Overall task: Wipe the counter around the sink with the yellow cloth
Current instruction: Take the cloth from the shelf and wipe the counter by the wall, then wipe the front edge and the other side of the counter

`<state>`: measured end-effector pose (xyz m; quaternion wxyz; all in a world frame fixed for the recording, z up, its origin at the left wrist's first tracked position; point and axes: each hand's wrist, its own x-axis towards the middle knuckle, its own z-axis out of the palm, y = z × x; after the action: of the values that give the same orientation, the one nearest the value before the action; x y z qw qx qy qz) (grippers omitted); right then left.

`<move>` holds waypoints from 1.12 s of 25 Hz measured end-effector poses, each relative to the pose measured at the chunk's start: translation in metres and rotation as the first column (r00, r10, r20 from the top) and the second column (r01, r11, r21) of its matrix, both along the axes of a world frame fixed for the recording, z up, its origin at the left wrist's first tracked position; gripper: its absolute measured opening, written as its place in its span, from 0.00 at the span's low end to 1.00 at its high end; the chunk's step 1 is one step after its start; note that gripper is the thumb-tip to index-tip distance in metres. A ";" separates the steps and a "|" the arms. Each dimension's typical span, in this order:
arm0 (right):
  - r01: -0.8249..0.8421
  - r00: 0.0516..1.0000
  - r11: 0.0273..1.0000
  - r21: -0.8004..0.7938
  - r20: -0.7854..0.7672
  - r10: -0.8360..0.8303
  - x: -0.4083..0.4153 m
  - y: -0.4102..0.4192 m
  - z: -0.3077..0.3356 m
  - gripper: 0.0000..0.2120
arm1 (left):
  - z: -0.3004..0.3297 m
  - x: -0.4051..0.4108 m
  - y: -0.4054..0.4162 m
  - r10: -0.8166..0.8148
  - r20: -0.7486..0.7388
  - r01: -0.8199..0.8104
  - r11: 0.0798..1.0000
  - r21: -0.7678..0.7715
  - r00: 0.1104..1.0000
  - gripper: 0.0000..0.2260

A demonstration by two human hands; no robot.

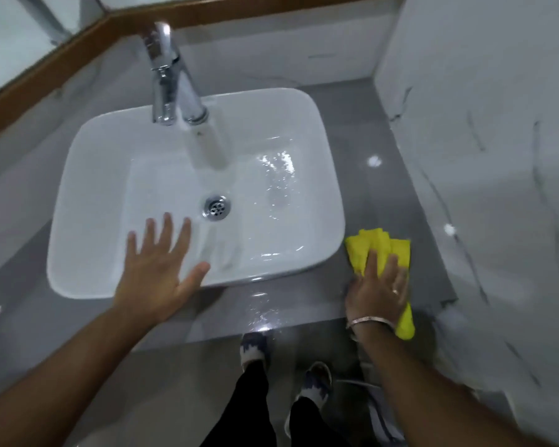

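A white rectangular sink [88, 175] sits on a glossy grey counter [378, 130]. The yellow cloth [378, 250] lies bunched on the counter just right of the sink's front right corner. My right hand [378, 288] presses flat on the cloth, fingers spread over it, a ring and a bracelet showing. The cloth sticks out beyond the fingertips and below the palm. My left hand [157, 266] hovers over the sink's front rim with fingers apart, holding nothing.
A chrome faucet [171, 75] runs water into the basin toward the drain [217, 206]. A marble-patterned wall [484, 156] bounds the counter on the right. A wood-trimmed mirror [46, 69] is at the back left. Water glistens on the counter's front edge [259, 317]. My feet [255, 350] are below.
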<state>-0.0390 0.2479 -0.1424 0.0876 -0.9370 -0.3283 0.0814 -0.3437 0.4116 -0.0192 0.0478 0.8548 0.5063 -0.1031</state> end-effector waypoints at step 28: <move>-0.213 0.965 0.962 -0.172 -0.192 0.180 -0.230 0.050 0.029 0.29 | -0.005 -0.117 0.052 -0.184 0.095 0.171 0.976 0.133 0.978 0.39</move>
<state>-0.2689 0.2982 -0.1138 0.0173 -0.8928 -0.4017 0.2028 -0.4609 0.4633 -0.0244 0.0121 0.9023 0.4298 -0.0297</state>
